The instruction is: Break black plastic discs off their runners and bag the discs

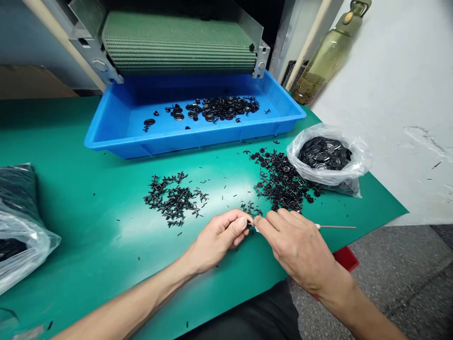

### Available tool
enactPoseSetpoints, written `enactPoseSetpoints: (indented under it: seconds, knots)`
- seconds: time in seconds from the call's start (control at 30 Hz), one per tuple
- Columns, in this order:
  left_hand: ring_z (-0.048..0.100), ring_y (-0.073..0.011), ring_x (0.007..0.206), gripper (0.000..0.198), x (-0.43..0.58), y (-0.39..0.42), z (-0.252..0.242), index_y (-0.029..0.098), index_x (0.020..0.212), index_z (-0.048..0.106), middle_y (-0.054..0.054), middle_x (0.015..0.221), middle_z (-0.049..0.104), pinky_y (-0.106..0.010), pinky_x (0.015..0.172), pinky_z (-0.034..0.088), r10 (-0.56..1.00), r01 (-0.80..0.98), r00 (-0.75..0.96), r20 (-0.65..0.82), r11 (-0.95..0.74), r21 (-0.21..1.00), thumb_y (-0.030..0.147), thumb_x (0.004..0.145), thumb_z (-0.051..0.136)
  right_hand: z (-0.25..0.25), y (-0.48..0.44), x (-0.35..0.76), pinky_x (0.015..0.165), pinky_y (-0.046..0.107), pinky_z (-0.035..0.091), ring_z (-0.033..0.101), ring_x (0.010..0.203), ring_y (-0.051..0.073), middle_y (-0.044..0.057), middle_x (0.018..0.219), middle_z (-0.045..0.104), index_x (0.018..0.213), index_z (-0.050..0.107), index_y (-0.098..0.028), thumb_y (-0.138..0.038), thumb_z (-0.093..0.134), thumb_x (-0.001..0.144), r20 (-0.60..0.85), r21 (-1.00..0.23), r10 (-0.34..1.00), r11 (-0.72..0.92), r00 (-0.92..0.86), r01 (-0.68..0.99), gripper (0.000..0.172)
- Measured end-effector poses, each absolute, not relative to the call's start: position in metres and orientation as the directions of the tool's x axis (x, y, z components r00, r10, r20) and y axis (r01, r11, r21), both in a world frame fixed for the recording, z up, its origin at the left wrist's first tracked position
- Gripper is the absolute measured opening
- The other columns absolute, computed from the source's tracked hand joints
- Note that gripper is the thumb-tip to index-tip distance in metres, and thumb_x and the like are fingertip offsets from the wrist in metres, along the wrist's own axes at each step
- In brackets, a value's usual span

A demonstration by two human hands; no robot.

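Between the thumb and fingers of my left hand is a small black plastic part, mostly covered by the fingertips. My right hand is closed around a thin white-handled tool, whose narrow metal rod sticks out to the right. Its other end meets the black part, where the fingers hide the detail. Just beyond my fingertips lie a few black branched sprue pieces. Behind the right hand spreads a heap of small black parts. Farther left is a pile of black sprue scraps.
A blue tray with black discs and bits stands under a green conveyor belt. At right are an open plastic bag of black discs and a bottle. Another plastic bag sits left on the green table.
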State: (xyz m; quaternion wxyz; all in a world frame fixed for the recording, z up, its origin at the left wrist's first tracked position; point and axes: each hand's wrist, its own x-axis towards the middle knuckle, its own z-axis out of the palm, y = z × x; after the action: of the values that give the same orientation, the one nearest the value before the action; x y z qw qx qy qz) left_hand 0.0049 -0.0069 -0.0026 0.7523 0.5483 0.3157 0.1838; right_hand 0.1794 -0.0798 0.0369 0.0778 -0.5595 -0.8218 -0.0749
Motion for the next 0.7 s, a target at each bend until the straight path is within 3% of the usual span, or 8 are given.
enactPoseSetpoints:
  seconds: [0.13, 0.3, 0.37, 0.53, 0.7]
  knots:
    - [0.034, -0.0092, 0.054, 0.035, 0.007, -0.011, -0.003, 0.014, 0.088, 0.058, 0.005, 0.059, 0.042, -0.023, 0.05, 0.027, 0.677, 0.075, 0.678, -0.286, 0.323, 0.943, 0.049, 0.09, 0.053, 0.022, -0.084, 0.164, 0.06, 0.033, 0.029, 0.048, 0.065, 0.02, 0.003, 0.072, 0.055, 0.1, 0.061, -0.015, -0.007, 0.037, 0.092, 0.243, -0.035, 0.937, 0.265, -0.249, 0.964, 0.027]
    - [0.034, -0.008, 0.053, 0.031, 0.01, -0.017, -0.008, 0.016, 0.092, 0.059, 0.005, 0.06, 0.045, -0.02, 0.048, 0.027, 0.77, 0.035, 0.548, -0.326, 0.368, 0.929, 0.046, 0.089, 0.058, -0.001, -0.085, 0.141, 0.062, 0.027, 0.038, 0.059, 0.07, 0.017, 0.005, 0.084, 0.064, 0.104, 0.059, -0.017, -0.009, 0.034, 0.094, 0.219, -0.394, 0.969, -0.023, 0.118, 0.919, 0.028]
    - [0.035, -0.0068, 0.053, 0.03, 0.01, -0.016, -0.007, 0.016, 0.095, 0.061, 0.003, 0.067, 0.051, -0.019, 0.046, 0.026, 0.776, -0.008, 0.516, -0.363, 0.428, 0.904, 0.045, 0.088, 0.06, -0.005, -0.087, 0.145, 0.065, 0.026, 0.04, 0.062, 0.076, 0.018, 0.006, 0.089, 0.065, 0.106, 0.059, -0.017, -0.009, 0.034, 0.094, 0.206, -0.47, 0.96, -0.073, 0.189, 0.88, 0.029]
    - [0.037, -0.0047, 0.054, 0.025, 0.011, -0.007, 0.002, 0.015, 0.09, 0.065, -0.003, 0.085, 0.06, -0.015, 0.041, 0.023, 0.706, -0.199, 0.576, -0.412, 0.61, 0.767, 0.04, 0.087, 0.063, -0.003, -0.088, 0.178, 0.06, 0.027, 0.04, 0.062, 0.076, 0.019, 0.007, 0.094, 0.063, 0.111, 0.062, -0.018, -0.017, 0.041, 0.095, 0.234, -0.361, 0.926, -0.2, 0.296, 0.911, 0.026]
    - [0.036, -0.0031, 0.049, 0.027, 0.01, -0.006, 0.005, 0.015, 0.078, 0.061, -0.002, 0.081, 0.061, -0.014, 0.036, 0.018, 0.692, -0.256, 0.579, -0.431, 0.656, 0.71, 0.04, 0.086, 0.064, 0.001, -0.081, 0.187, 0.053, 0.026, 0.036, 0.058, 0.067, 0.016, 0.005, 0.091, 0.058, 0.101, 0.062, -0.019, -0.01, 0.041, 0.09, 0.175, -0.252, 0.951, -0.207, 0.255, 0.945, 0.026]
